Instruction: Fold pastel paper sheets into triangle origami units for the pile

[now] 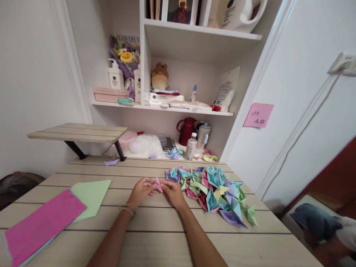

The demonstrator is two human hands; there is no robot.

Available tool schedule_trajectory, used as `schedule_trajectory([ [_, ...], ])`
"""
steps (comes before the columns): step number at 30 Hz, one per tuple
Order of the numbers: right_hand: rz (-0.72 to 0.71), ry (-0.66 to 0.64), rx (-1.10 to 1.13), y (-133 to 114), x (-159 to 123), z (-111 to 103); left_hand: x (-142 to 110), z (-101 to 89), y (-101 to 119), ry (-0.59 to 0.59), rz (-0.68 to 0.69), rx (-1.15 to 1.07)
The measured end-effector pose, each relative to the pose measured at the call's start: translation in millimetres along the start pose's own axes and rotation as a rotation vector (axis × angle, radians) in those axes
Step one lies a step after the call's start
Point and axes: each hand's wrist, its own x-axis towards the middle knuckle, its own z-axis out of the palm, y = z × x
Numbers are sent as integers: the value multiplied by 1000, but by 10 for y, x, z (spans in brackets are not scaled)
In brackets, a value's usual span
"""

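Between my two hands is a small piece of folded pink paper point(158, 184), held just above the slatted table. My left hand point(143, 190) pinches its left side, with bracelets on the wrist. On the other side, my right hand point(172, 193) grips the paper between thumb and fingers. The finer folds are too small to make out. Close to the right hand lies a heap of folded paper boats point(213, 178) in blue, green, pink, purple and yellow. To the left, a bright pink paper pack point(46, 226) overlaps a light green sheet point(93, 198).
A raised wooden stand point(80, 131) occupies the table's back left. Behind the table stand a clear bottle point(191, 147), a dark red jug point(187, 131) and a pale cup point(203, 136), below shelves. A person's legs in jeans point(315, 220) show at lower right.
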Motion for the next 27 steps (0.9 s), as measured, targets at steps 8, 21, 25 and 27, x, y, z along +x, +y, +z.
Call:
schedule_trajectory([
  [8,-33,69,-108,4,-25,67,-37,84,3,33,71,103],
  [21,-161,60,-254,0,-17,47,-22,100,-40,10,170,156],
  [25,-156,72,-239,15,-15,53,-25,105,-51,1,185,185],
  [27,-144,73,-231,18,-14,60,-27,104,-43,3,181,203],
])
